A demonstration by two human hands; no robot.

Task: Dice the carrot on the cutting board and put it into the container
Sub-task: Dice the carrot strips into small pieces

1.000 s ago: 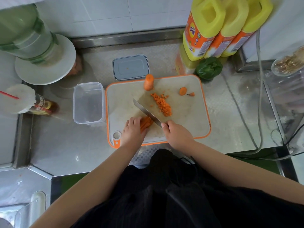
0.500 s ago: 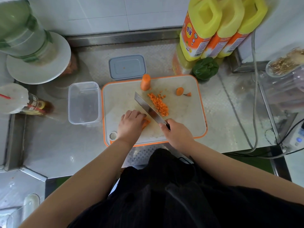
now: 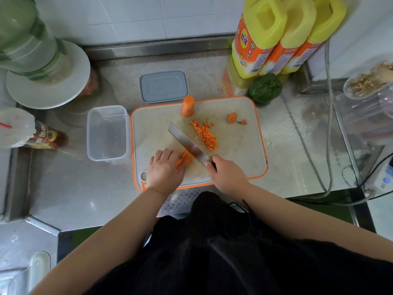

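Observation:
A white cutting board (image 3: pixel 234 158) with an orange rim lies on the steel counter. My left hand (image 3: pixel 164 168) holds a bundle of carrot strips (image 3: pixel 186 159) down on its near side. My right hand (image 3: pixel 226 174) grips the handle of a knife (image 3: pixel 187 143) whose blade lies just right of the strips, pointing up-left. A heap of diced carrot (image 3: pixel 205 135) sits mid-board. An uncut carrot chunk (image 3: pixel 188 106) stands at the far edge, with the carrot end scraps (image 3: pixel 232 118) to its right. The clear container (image 3: pixel 107 133) stands empty left of the board.
The container's grey lid (image 3: pixel 163 86) lies behind the board. Yellow oil bottles (image 3: pixel 276 35) and a green pepper (image 3: pixel 265 88) stand at the back right. A white plate (image 3: pixel 51 81) under a green jug and a bottle (image 3: pixel 45 136) sit left. Cables (image 3: pixel 328 124) run along the right.
My left hand has slid back along the carrot strips, exposing their cut end. The knife has stayed beside them, its blade shifting slightly as it chops.

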